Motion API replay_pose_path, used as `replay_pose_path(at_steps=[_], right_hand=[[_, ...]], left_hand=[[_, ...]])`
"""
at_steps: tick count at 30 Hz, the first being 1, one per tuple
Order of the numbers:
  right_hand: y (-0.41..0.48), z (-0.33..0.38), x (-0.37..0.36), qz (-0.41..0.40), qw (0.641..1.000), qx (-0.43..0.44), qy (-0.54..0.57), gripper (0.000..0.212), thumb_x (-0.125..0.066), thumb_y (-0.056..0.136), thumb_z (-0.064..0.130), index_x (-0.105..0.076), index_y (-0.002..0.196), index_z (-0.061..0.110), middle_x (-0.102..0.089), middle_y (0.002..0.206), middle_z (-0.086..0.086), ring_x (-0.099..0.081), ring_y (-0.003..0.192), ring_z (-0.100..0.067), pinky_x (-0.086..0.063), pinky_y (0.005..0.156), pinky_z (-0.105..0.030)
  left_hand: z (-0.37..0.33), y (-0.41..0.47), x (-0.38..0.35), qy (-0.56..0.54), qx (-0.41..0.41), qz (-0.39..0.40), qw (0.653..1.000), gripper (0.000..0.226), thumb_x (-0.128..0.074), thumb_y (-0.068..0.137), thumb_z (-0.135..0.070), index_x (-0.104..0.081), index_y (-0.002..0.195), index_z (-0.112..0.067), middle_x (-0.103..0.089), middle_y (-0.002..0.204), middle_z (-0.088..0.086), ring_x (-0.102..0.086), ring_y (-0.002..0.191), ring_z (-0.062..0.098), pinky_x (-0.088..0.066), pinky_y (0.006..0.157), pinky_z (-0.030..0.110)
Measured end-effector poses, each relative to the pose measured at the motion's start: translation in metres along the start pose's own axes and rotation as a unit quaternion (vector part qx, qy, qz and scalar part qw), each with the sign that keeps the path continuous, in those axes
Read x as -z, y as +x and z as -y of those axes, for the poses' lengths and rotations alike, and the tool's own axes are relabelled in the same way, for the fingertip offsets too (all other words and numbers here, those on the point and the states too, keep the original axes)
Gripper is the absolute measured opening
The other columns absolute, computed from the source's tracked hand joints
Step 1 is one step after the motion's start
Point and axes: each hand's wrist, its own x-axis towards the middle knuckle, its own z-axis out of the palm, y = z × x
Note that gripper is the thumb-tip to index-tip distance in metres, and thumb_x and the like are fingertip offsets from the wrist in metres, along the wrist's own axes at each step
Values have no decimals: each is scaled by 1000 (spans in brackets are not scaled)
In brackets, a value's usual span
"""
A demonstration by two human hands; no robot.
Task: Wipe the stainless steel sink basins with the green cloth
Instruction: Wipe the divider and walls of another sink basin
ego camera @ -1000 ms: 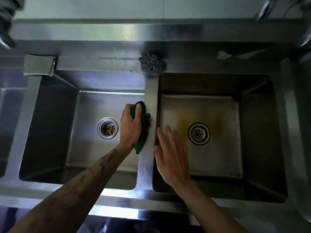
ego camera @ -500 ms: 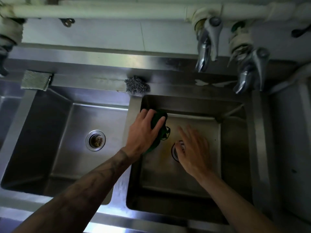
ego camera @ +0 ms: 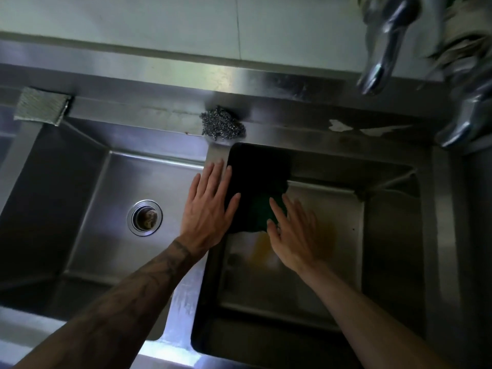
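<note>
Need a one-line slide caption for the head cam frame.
Right hand at the green cloth in the right basin; left hand flat over the divider; steel scourer on the back ledge.

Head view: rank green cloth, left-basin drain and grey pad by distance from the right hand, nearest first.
1. green cloth: at the fingertips of the right hand, in the right basin.
2. drain: to the left, in the floor of the left basin.
3. grey pad: far left, at the back corner.
</note>
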Motion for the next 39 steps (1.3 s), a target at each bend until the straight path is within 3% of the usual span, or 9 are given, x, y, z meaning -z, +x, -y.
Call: replay_pose_path(at_steps=[6,12,15,23,27,30,33,36,39], right_hand=[[69,-8,-49,-8,999,33,-31,62,-33,107,51,-17,165,36,-15,175,-2,-11,161,-29,-12,127,-57],[135,-10,-92,-60,979,162,-106,66,-37,103,54,-25,163,32,-29,169,-6,-27,156,-34,-24,125,-57],[145,-17,-108,-86,973,178,-117,65,-35,104,60,-27,163,35,-30,169,-5,-26,157,-31,-20,127,-54],[106,-71,-117,-144,986,-16,-81,66,-31,104,62,-33,161,31,-28,171,-9,-24,158,-33,-22,125,-62],[116,-23,-130,-187,976,-111,-12,81,-32,96,77,-28,163,33,-21,172,-14,-14,160,-40,-7,125,-68],[116,16,-147,-177,982,-35,-52,78,-36,96,76,-30,163,36,-18,173,-13,-13,160,-39,-7,125,-67],[116,-19,-141,-172,980,65,-81,67,-35,100,68,-34,161,38,-24,172,-9,-19,160,-34,-14,126,-64],[111,-65,-128,-202,976,9,-79,59,-34,106,60,-38,160,35,-29,171,-9,-24,159,-32,-19,125,-64],[115,-43,-132,-235,968,-83,-25,55,-38,108,51,-42,159,30,-31,170,-12,-25,158,-34,-18,125,-64]], left_hand=[[4,0,-11,-22,17,-35,999,66,-25,113,-47,-12,171,-19,-4,179,-2,3,166,14,-5,136,41],[19,2,-14,-56,-46,-59,996,65,-31,113,-41,-20,170,-13,-13,179,2,-5,166,15,-11,135,31],[20,1,-17,-37,-43,-68,996,62,-28,114,-39,-20,170,-14,-13,179,2,-6,166,15,-13,134,31],[17,1,-13,-33,-31,-58,997,65,-24,113,-44,-16,171,-15,-10,179,1,-2,166,13,-4,133,26],[16,1,-14,-42,-33,-65,996,65,-26,113,-44,-18,170,-14,-13,179,2,-5,166,15,-7,133,25],[17,1,-14,-47,-33,-65,996,66,-28,112,-43,-19,170,-14,-14,179,2,-6,166,15,-12,133,29],[18,0,-14,-48,-32,-61,997,67,-25,112,-47,-16,171,-16,-10,179,0,-3,166,13,-11,132,30],[17,0,-15,-56,-33,-63,996,67,-25,112,-48,-16,171,-16,-11,179,0,-3,166,13,-11,131,29],[18,0,-15,-53,-30,-68,996,67,-25,112,-48,-17,171,-16,-11,179,-1,-3,166,12,-4,128,20]])
